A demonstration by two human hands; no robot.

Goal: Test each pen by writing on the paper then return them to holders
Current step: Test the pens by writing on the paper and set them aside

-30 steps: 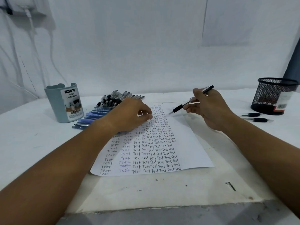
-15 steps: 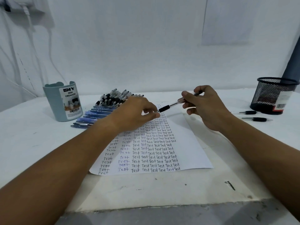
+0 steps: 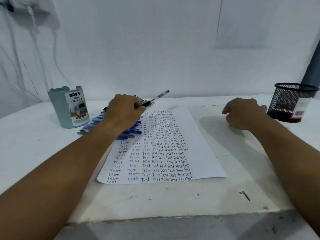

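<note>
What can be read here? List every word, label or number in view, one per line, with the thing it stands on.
"DIY" and "DESK ORGANIZER": white label on the grey-blue plastic desk organizer.
Barcode digits on that label: too small to read.
"Test": handwritten over and over in columns on the white sheet of paper.
Red and white tag on the black wire-mesh pen cup: barcode and print too blurred to read.
Pens: no legible print.

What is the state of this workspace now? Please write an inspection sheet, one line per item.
Surface: white table, scuffed, dark marks near the front edge.
Job's things: paper filled with "Test"; row of pens; grey desk organizer; mesh holder.
Clutter: nothing seen.
Grippers: left hand holds a black pen; right hand holds nothing, fingers loosely curled.
Cables: white cables on the wall.
Surroundings: white wall, grey pipe.
</note>
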